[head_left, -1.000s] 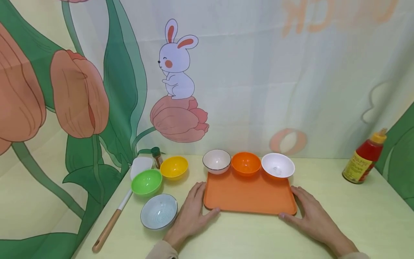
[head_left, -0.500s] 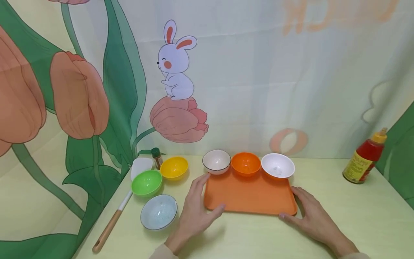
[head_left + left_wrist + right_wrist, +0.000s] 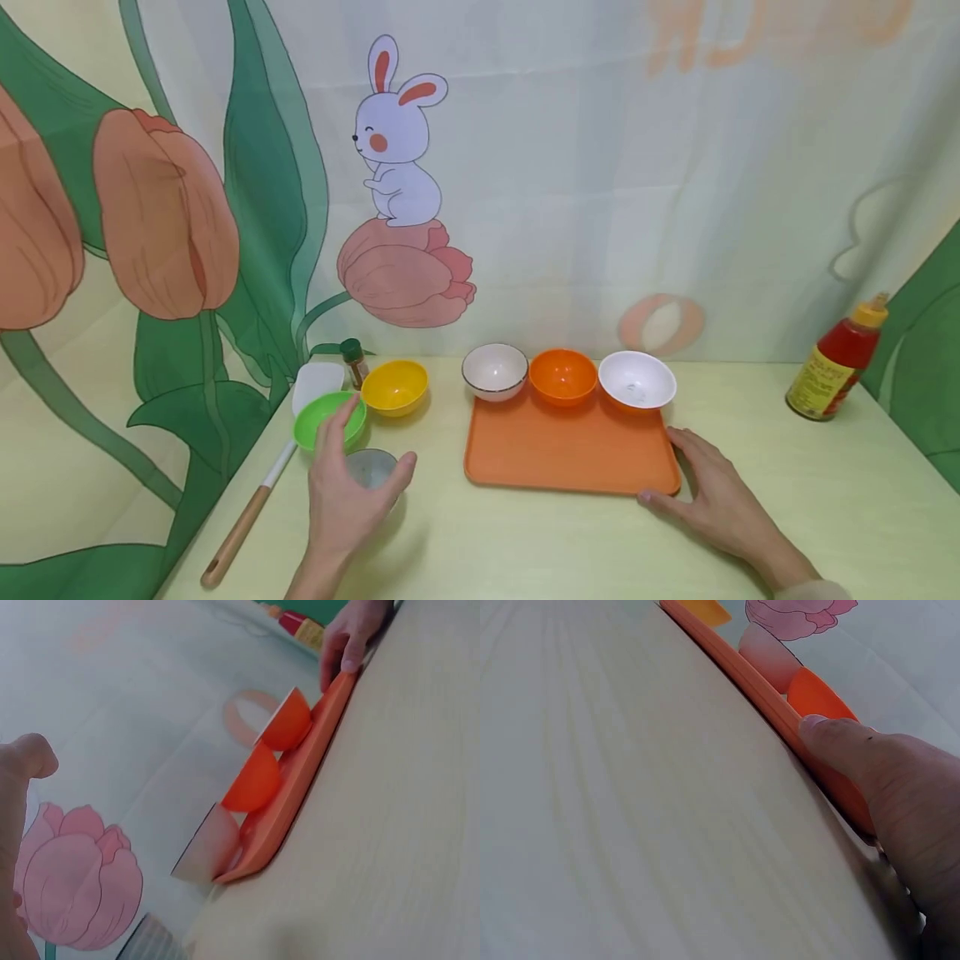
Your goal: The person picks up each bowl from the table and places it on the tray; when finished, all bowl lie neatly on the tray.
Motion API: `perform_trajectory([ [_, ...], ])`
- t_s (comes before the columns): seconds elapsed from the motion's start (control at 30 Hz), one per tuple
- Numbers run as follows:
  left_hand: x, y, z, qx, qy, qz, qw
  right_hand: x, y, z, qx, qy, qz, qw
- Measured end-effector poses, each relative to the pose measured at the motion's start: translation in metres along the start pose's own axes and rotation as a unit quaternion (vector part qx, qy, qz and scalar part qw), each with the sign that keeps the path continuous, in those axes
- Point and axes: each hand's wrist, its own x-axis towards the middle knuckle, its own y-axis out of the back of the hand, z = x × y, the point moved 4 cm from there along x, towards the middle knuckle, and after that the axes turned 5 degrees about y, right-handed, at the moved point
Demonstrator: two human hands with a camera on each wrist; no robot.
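Observation:
My left hand (image 3: 339,508) is held over the pale blue-grey bowl (image 3: 371,467), fingers and thumb spread apart. It covers much of that bowl and overlaps the green bowl (image 3: 315,421) behind it in the head view. My right hand (image 3: 720,508) holds the near right corner of the orange tray (image 3: 570,458), thumb (image 3: 832,739) on the front rim and fingers along the right side. Along the tray's back edge stand a cream bowl with a dark rim (image 3: 495,373), an orange bowl (image 3: 562,377) and a white bowl (image 3: 636,381), side by side.
A yellow bowl (image 3: 395,389) and a small green-capped spice jar (image 3: 354,364) stand at the back left. A spatula (image 3: 243,525) with a wooden handle lies along the left table edge. Far right stands a red sauce bottle (image 3: 836,362). A printed curtain (image 3: 570,183) hangs behind the table.
My left hand has let go of the tray's left corner, lifted and moved left over the blue-grey bowl. My right hand stays at the tray's right corner. The head view has shifted slightly.

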Motion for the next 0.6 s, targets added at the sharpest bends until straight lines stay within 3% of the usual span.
perform_trajectory([
  [0.27,-0.012,0.020,-0.021,0.023,0.073,0.025,0.9968,-0.001,0.001,0.001,0.006,0.005,0.008,0.9999],
  [0.47,-0.020,0.028,-0.039,0.058,0.157,-0.018,0.9857,0.000,0.001,0.000,0.008,0.010,0.015,0.9998],
  [0.6,-0.025,0.031,-0.052,0.059,0.188,-0.049,0.9792,0.000,0.002,0.000,0.006,0.005,0.008,0.9999],
])
